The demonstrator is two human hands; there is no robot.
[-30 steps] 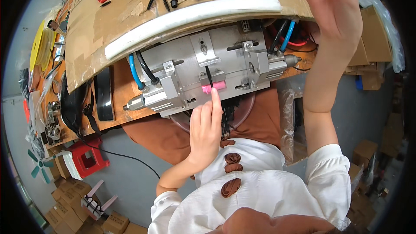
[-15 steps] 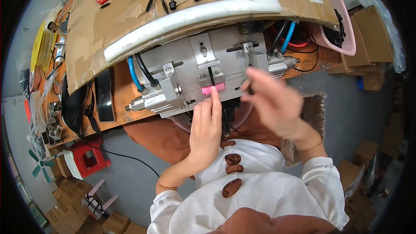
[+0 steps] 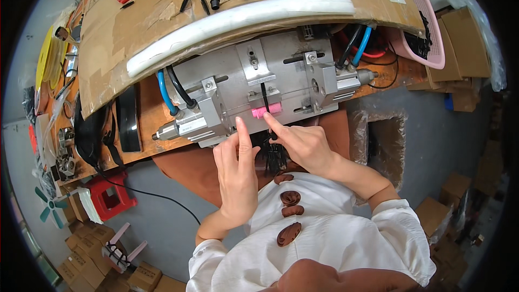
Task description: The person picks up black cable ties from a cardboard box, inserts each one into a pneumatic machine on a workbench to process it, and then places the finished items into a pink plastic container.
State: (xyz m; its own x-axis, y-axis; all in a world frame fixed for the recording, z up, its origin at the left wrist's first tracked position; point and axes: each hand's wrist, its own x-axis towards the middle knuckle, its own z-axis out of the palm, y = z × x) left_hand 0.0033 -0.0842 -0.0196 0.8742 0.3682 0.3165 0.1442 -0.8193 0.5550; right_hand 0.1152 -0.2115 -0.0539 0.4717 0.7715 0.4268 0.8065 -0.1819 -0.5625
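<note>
A slim black rod (image 3: 265, 96) lies in the middle of a metal fixture (image 3: 189, 84), running toward me from a bracket and across a small pink block (image 3: 266, 110). My right hand (image 3: 308, 148) reaches in from the right, its index fingertip on the rod by the pink block. Its other fingers are curled at a dark end that looks like the same rod; its thumb is hidden. My left hand (image 3: 238, 176) is open with nothing in it, index finger raised and other fingers half bent, just left of the pink block and apart from it. Several black rods (image 3: 274, 157) hang below the fixture's front edge.
Metal cylinders (image 3: 192, 125) with blue and black hoses flank the fixture. Above it, a cardboard sheet (image 3: 178, 27) with a white foam strip (image 3: 243, 19) carries several black rods. A pink basket (image 3: 432, 38) stands at right, a red stool (image 3: 111, 197) at lower left.
My right hand has come down and left to the rod by the pink block. My left index finger has left the block, and that hand has drawn back to the left.
</note>
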